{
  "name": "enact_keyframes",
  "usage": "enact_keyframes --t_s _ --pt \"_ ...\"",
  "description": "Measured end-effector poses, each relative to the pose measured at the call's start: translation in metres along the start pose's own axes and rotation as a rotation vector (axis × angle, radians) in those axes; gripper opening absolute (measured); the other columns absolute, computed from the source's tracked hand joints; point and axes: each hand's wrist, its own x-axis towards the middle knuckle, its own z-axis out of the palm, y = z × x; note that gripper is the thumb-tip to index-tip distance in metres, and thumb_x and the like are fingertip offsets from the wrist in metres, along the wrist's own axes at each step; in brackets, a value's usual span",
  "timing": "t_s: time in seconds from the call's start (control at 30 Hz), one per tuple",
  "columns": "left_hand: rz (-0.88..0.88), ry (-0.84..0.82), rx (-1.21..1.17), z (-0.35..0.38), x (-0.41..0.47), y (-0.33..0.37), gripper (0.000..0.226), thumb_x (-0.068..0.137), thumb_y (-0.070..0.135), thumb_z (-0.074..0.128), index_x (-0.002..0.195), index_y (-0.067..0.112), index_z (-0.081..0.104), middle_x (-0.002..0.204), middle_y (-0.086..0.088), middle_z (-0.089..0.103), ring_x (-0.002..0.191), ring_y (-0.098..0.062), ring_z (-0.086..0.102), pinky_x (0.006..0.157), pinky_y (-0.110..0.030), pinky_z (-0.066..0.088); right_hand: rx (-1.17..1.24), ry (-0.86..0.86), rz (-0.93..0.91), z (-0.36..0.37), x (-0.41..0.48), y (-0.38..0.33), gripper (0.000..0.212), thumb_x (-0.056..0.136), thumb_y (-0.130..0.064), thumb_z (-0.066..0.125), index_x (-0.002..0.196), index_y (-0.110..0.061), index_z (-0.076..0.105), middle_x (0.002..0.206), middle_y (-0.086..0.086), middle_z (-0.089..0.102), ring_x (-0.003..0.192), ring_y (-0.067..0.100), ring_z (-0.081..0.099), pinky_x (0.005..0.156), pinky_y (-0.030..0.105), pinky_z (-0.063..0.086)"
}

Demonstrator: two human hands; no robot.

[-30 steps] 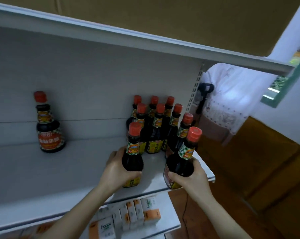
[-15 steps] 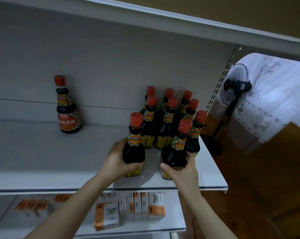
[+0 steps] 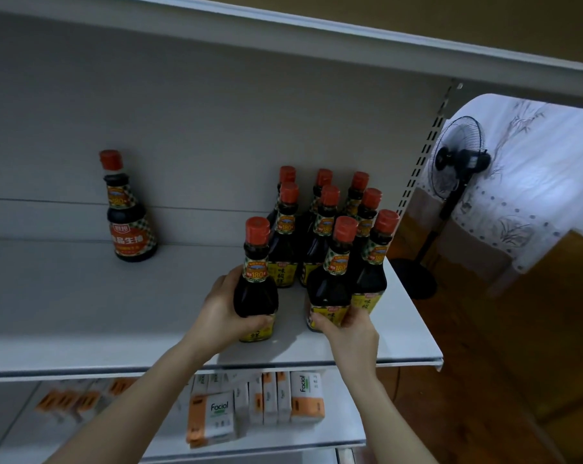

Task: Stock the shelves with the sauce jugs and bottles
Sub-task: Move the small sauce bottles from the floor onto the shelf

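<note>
Lone bottle (image 3: 129,209) left on shelf (image 3: 82,313), bottle cluster (image 3: 330,229) right, boxes (image 3: 256,403) below.

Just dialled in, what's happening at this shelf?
A person is stocking the white shelf with dark sauce bottles. The left hand grips the front-left bottle. The right hand holds the front-right bottle low on its yellow label. Both are at the front of the bottle cluster. A lone bottle stands apart to the left, and tissue packs sit below.

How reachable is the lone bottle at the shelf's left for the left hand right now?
Probably not yet: the left hand grips a yellow-labelled bottle. Once it lets go, only bare shelf lies between it and the lone bottle.
</note>
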Motion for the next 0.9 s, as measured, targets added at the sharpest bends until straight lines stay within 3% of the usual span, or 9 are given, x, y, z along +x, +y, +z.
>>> enact_keyframes --t_s 0.13,0.23,0.43,0.57,0.7,0.8,0.9 --pt "0.002 -0.005 0.001 0.000 0.001 -0.001 0.091 0.042 0.056 0.064 0.125 0.025 0.045 0.111 -0.001 0.052 0.104 -0.016 0.050 0.077 -0.022 0.040 -0.081 0.023 0.106 0.007 0.005 -0.005 0.047 0.068 -0.045 0.076 0.082 -0.007 0.052 0.073 0.006 0.055 0.069 0.025 0.050 0.047 0.026 0.031" --pt "-0.004 -0.011 -0.016 0.000 0.000 -0.003 0.088 0.043 0.056 0.065 0.124 0.028 0.044 0.112 -0.001 0.052 0.105 -0.017 0.051 0.080 -0.025 0.041 -0.175 0.010 0.141 0.010 0.011 -0.008 0.048 0.069 -0.053 0.072 0.068 -0.013 0.046 0.067 0.005 0.052 0.070 0.029 0.050 0.054 0.029 0.032" --pt "-0.004 -0.017 -0.008 0.000 0.000 -0.002 0.085 0.043 0.056 0.065 0.122 0.032 0.043 0.111 -0.001 0.052 0.103 -0.016 0.050 0.075 -0.018 0.040 -0.209 0.028 0.185 0.015 0.017 -0.011 0.051 0.070 -0.058 0.069 0.068 -0.009 0.052 0.067 0.007 0.053 0.070 0.029 0.051 0.060 0.029 0.034" --pt "-0.011 -0.024 -0.009 0.000 0.000 -0.002 0.084 0.044 0.056 0.065 0.121 0.033 0.042 0.111 0.000 0.051 0.102 -0.014 0.049 0.075 -0.012 0.038 -0.213 0.026 0.179 0.015 0.014 -0.012 0.050 0.072 -0.057 0.067 0.078 -0.009 0.059 0.072 0.006 0.056 0.071 0.027 0.048 0.062 0.030 0.035" --pt "-0.010 -0.030 -0.005 0.000 0.001 -0.005 0.084 0.045 0.054 0.067 0.122 0.030 0.044 0.112 -0.001 0.053 0.106 -0.017 0.051 0.079 -0.025 0.043 -0.203 -0.027 0.108 0.001 0.008 -0.003 0.041 0.076 -0.050 0.068 0.089 -0.011 0.059 0.079 0.003 0.059 0.081 0.028 0.056 0.063 0.031 0.039" --pt "-0.018 -0.026 -0.031 0.005 0.005 0.000 0.081 0.047 0.050 0.069 0.121 0.032 0.044 0.113 0.001 0.054 0.105 -0.015 0.052 0.079 -0.027 0.045 -0.254 -0.051 0.009 -0.016 0.004 0.013 0.044 0.080 -0.043 0.067 0.108 -0.010 0.056 0.103 0.008 0.063 0.100 0.029 0.057 0.071 0.033 0.043" --pt "-0.017 -0.018 -0.093 0.016 0.012 0.011 0.075 0.049 0.043 0.072 0.118 0.037 0.043 0.111 0.007 0.057 0.100 -0.010 0.054 0.073 -0.019 0.044 -0.277 -0.073 -0.034 -0.024 0.002 0.027 0.057 0.081 -0.042 0.066 0.125 -0.009 0.051 0.122 0.009 0.058 0.115 0.026 0.051 0.084 0.035 0.043"
